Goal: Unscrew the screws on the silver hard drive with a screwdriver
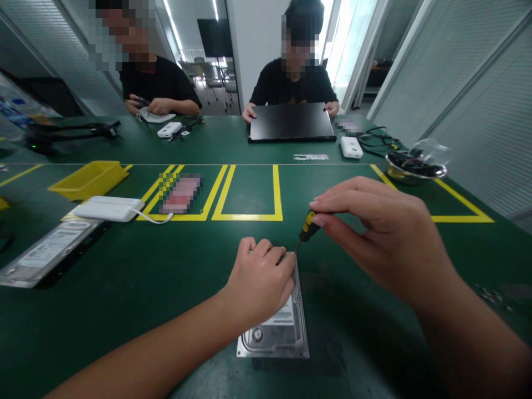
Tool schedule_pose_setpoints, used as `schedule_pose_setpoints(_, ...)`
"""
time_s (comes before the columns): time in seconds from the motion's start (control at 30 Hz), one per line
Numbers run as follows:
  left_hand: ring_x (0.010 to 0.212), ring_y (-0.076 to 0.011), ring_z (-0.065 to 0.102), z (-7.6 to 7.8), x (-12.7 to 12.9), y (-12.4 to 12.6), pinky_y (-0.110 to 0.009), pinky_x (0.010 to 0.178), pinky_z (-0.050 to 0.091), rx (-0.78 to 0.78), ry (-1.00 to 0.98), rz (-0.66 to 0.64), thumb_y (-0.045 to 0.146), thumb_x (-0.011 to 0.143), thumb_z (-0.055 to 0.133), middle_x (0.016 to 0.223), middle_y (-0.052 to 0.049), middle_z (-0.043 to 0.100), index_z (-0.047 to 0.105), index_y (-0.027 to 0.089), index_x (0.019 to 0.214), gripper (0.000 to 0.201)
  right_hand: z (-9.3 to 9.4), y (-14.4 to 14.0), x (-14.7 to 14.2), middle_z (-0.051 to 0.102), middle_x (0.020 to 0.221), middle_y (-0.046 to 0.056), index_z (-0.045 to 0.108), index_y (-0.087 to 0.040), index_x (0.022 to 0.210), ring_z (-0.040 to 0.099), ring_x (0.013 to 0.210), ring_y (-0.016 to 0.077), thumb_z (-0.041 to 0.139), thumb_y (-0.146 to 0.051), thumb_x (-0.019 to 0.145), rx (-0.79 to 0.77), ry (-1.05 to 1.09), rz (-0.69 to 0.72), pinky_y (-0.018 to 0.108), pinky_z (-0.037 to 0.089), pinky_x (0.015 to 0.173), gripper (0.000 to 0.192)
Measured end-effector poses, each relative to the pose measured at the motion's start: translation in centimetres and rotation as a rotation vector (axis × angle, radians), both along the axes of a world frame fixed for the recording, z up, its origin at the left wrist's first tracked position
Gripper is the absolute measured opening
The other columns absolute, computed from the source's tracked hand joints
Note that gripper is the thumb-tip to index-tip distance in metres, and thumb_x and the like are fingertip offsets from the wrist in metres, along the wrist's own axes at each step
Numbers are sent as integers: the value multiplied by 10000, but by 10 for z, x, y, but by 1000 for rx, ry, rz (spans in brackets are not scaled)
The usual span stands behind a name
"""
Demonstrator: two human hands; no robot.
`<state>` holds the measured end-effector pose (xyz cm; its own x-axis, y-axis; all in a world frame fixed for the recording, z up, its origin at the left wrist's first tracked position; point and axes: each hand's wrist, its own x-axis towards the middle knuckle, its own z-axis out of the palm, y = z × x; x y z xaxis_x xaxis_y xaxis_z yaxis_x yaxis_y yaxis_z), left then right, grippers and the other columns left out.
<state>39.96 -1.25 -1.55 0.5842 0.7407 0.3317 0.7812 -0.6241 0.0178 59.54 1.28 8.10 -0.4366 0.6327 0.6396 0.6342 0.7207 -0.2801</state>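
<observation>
While I watch from the head camera: both of my hands are at work over one drive on the green table (124, 288)
Left hand (260, 280): I press it down flat on the hard drive (278, 332), fingers curled over its far end, clamping it to the table
Right hand (382, 235): fingertips pinched together on the handle of the screwdriver (306, 227), just right of my left hand
Screwdriver: tilted, its tip at the drive's far right corner, touching my left fingers or just beside them, I cannot tell which
Hard drive: under my left hand, near edge bare and closest to me
Left of my hands: a second drive (45, 252) and a white box (108, 209), well apart
Beyond my hands: two people seated, one with hands on a black laptop (291, 122)
Far right: a metal bowl (413, 169)
</observation>
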Motion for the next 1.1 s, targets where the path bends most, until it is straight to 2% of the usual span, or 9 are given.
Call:
schedule_pose_setpoints(0.43,901,-276,577,0,0,1,-464,718,288,2,15,6,300,913,529,1010,-35,724,650,233,1108,238,1,-1,-2,688,911,49,729,-178,936,643,839,164,652,-196,877,-49,20,21,308,516,714,99)
schedule_pose_setpoints(0.83,900,-276,575,0,0,0,-468,725,295,2,23,8,308,915,527,1026,-35,723,651,237,1117,248,3,-1,-1,729,991,17,680,-193,947,673,950,154,637,-135,852,-83,33,74,266,524,842,119)
schedule_pose_setpoints(1.0,909,-280,574,0,0,0,-466,727,297,-2,28,8,312,913,536,1024,-43,724,653,235,1131,259,-1,0,-2,733,931,12,662,-204,858,685,888,168,672,-188,851,-41,56,28,293,532,800,20)
schedule_pose_setpoints(1.1,909,-281,574,0,0,0,-466,737,298,1,24,6,302,920,528,1020,-54,725,657,229,1137,263,-1,-1,-2,737,934,24,667,-203,875,690,863,179,658,-189,854,-25,32,-18,302,532,764,26)
